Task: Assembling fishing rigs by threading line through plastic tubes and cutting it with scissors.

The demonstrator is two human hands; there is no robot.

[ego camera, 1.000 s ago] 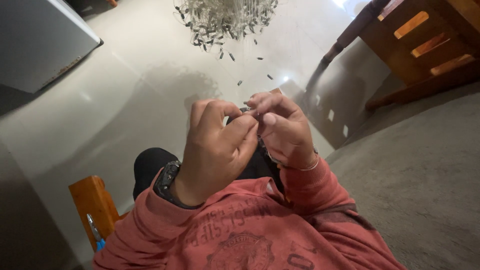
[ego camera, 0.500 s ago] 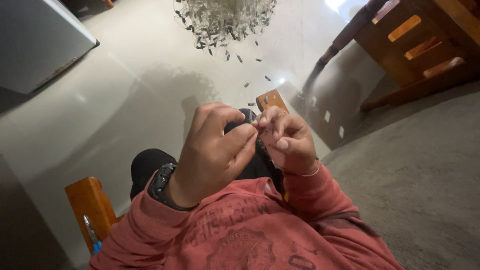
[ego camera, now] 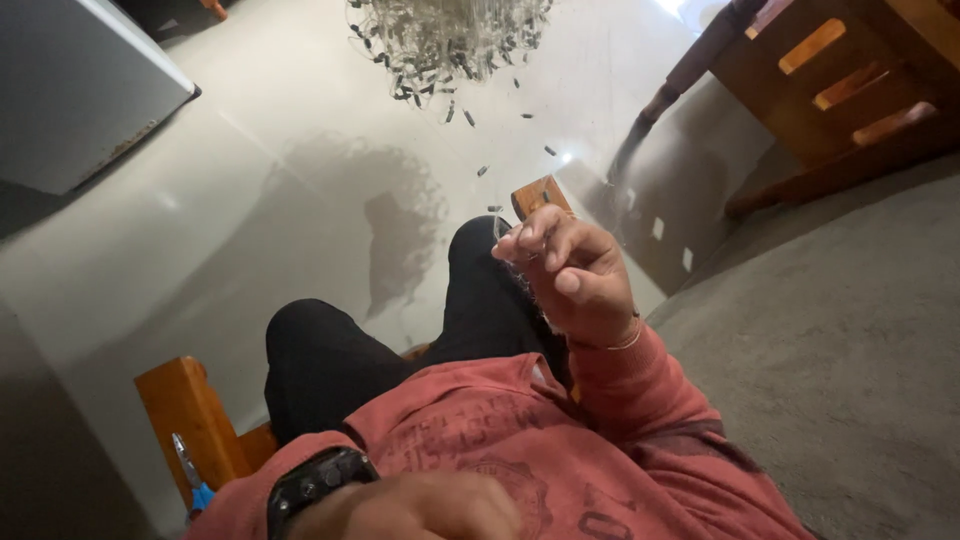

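Right hand raised over knee, fingertips pinched on thin wire piece | left hand at chest, grip cannot be told | piece judged light, springy, slippery; hold near end | 1 pile on floor.

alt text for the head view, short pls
A seated person's right hand pinches something small, too fine to identify, above black-trousered knees; the left hand, wearing a black watch, sits low by a red sweatshirt. A pile of small dark pieces lies on the pale floor.
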